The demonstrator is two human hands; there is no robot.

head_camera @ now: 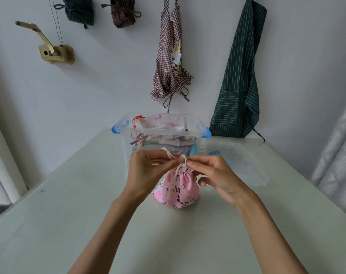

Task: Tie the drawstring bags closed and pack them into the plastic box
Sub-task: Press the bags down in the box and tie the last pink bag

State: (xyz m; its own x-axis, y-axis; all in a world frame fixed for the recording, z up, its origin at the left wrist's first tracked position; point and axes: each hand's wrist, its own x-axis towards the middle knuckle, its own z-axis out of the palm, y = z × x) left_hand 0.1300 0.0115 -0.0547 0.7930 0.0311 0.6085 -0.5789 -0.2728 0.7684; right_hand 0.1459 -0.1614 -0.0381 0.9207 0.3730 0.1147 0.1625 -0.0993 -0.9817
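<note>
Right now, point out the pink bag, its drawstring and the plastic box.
pink bag (180,191), head view, on its printed front.
drawstring (173,179), head view, on the hanging strand.
plastic box (190,133), head view, on its near rim.

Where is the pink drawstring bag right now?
In the head view, the pink bag stands mid-table, just in front of the clear plastic box, with the left hand and right hand pinching its drawstring.

Pink printed bag (178,188), cream drawstring (175,176), blue-latched box (162,128).
</note>
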